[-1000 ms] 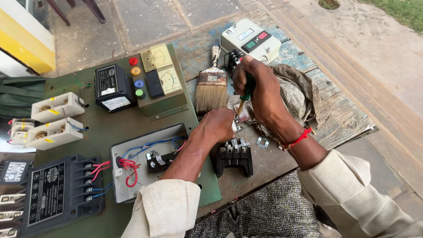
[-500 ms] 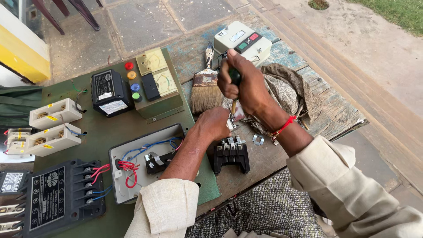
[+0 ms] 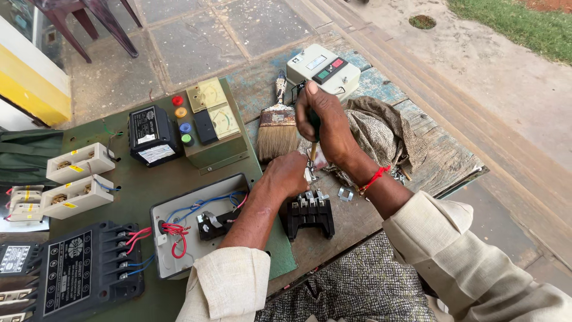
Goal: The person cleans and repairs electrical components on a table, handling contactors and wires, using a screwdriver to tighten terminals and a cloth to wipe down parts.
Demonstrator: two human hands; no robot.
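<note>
The grip of the right hand is closed around the green handle of a screwdriver, which stands nearly upright with its shaft pointing down. The left hand is closed over a small metal part right at the screwdriver's tip, pressing it to the bench; what exactly the fingers pinch is hidden under the hand.

Just in front of the left hand, toward the person, a black switch block with metal clips lies on the bench. A small loose metal bracket rests just to the right of that block. Behind the right hand lies a crumpled brown cloth, and beyond it a pale grey box with a green and a red button. A paintbrush lies just left of the right hand, bristles toward the person. Left of the left forearm sits an open grey box with red and blue wires on a green board. Further left on that board stand a panel with two dials and coloured lamps and a black box.
</note>
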